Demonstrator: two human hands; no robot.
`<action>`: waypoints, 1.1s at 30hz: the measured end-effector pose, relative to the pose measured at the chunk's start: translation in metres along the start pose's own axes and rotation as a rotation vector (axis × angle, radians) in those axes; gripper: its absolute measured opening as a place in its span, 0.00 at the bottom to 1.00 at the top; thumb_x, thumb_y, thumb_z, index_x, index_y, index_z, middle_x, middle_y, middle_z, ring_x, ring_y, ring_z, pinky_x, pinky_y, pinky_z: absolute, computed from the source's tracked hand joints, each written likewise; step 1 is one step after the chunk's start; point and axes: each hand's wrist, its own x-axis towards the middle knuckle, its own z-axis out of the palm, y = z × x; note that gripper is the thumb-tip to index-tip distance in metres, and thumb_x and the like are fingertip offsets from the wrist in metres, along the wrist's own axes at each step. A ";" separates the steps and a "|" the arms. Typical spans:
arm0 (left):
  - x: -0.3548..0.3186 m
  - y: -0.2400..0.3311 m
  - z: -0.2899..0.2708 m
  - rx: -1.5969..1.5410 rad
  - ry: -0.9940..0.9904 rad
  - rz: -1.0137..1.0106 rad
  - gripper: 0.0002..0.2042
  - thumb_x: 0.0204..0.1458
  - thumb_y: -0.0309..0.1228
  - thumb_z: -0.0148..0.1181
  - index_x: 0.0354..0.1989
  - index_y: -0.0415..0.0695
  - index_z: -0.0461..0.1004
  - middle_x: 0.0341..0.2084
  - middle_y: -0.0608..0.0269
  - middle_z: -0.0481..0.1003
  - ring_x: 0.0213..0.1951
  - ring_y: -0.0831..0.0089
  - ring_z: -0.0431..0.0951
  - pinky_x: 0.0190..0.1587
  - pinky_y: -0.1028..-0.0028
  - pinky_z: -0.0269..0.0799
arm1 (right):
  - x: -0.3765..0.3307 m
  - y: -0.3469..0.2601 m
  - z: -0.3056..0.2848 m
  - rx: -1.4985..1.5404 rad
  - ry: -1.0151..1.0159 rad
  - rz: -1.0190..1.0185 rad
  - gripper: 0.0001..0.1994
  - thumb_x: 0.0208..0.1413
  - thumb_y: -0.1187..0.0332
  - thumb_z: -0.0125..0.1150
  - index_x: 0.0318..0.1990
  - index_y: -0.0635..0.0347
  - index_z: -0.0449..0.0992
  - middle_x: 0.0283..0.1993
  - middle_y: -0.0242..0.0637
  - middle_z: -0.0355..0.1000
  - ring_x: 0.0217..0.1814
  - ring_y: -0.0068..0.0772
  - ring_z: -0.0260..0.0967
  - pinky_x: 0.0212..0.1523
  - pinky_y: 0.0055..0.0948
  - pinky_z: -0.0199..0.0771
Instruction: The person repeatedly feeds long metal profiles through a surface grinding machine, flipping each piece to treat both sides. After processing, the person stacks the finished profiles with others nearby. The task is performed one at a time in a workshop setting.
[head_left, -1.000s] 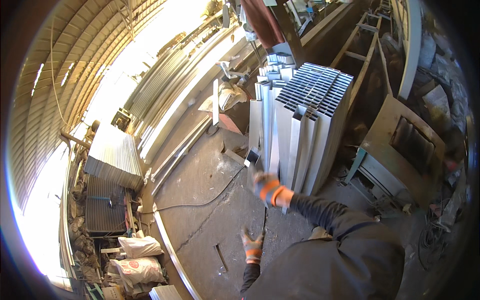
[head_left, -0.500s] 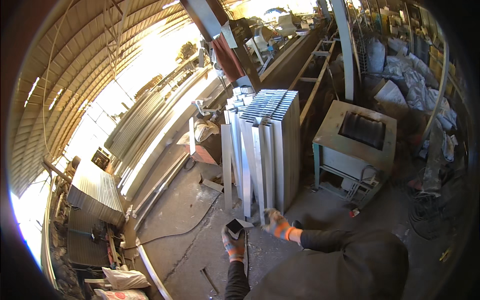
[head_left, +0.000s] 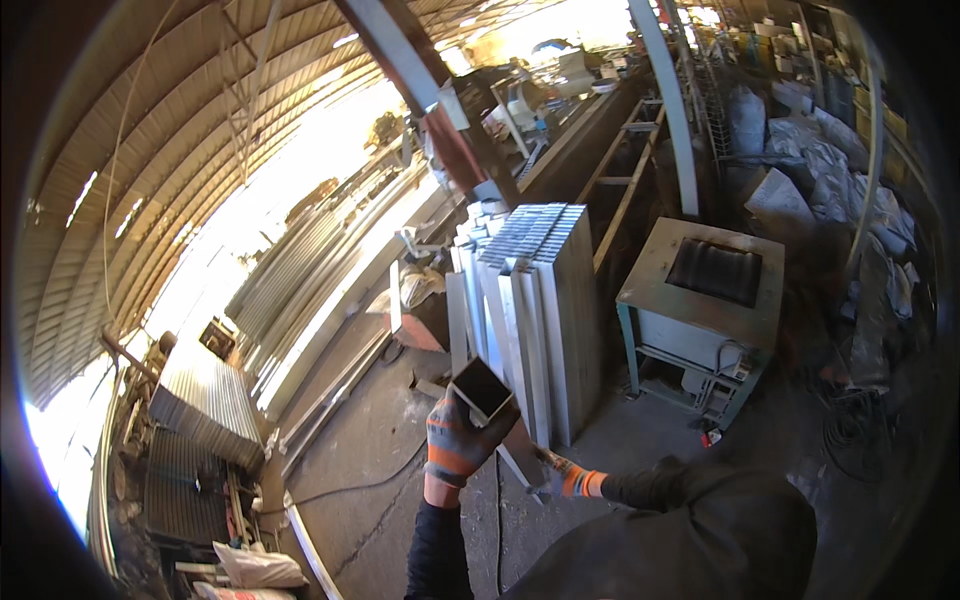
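Left hand, in a grey-and-orange glove, clasps the open end of a square metal tube, raised in front of the person. Right hand, lower and to the right, grips the tube's farther length. Behind stands a stack of upright tubes; beyond it, a grey metal machine.

Metal stack left of machine

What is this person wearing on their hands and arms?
Both hands wear knitted work gloves, grey with orange patches and orange cuffs: the left hand shows this clearly, the right hand mostly its orange cuff. Dark long sleeves cover both forearms down to the gloves.
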 end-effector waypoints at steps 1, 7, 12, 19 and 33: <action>0.023 0.022 0.013 0.012 0.004 0.006 0.28 0.54 0.42 0.87 0.55 0.39 0.81 0.40 0.51 0.89 0.42 0.54 0.91 0.44 0.59 0.86 | -0.007 -0.008 -0.007 0.007 0.085 0.000 0.51 0.61 0.62 0.84 0.87 0.59 0.58 0.88 0.45 0.61 0.88 0.43 0.60 0.87 0.43 0.61; 0.048 0.019 0.146 -0.386 -0.171 0.136 0.56 0.54 0.47 0.87 0.84 0.34 0.59 0.75 0.36 0.71 0.73 0.42 0.75 0.73 0.51 0.74 | -0.019 -0.053 -0.112 -0.221 0.744 -0.295 0.35 0.64 0.54 0.83 0.70 0.60 0.73 0.60 0.45 0.82 0.57 0.40 0.84 0.60 0.42 0.87; -0.131 -0.107 0.191 0.187 -0.565 0.014 0.59 0.55 0.58 0.81 0.85 0.31 0.55 0.78 0.31 0.66 0.75 0.33 0.71 0.74 0.44 0.72 | -0.066 -0.050 -0.292 -0.235 1.261 0.051 0.25 0.70 0.46 0.75 0.56 0.61 0.82 0.45 0.38 0.82 0.44 0.39 0.80 0.47 0.48 0.81; -0.317 -0.216 0.156 0.456 -0.742 -0.503 0.39 0.64 0.49 0.71 0.78 0.38 0.66 0.65 0.38 0.78 0.65 0.37 0.79 0.64 0.45 0.78 | -0.142 0.027 -0.449 0.539 1.540 0.131 0.21 0.68 0.59 0.80 0.60 0.63 0.86 0.51 0.32 0.84 0.50 0.31 0.78 0.54 0.38 0.80; -0.254 -0.187 0.274 0.109 -0.736 -0.560 0.23 0.68 0.45 0.67 0.67 0.48 0.78 0.45 0.43 0.86 0.49 0.39 0.87 0.51 0.48 0.83 | -0.053 0.174 -0.572 -0.897 1.128 0.997 0.42 0.68 0.44 0.70 0.82 0.60 0.68 0.78 0.64 0.71 0.79 0.70 0.70 0.77 0.58 0.72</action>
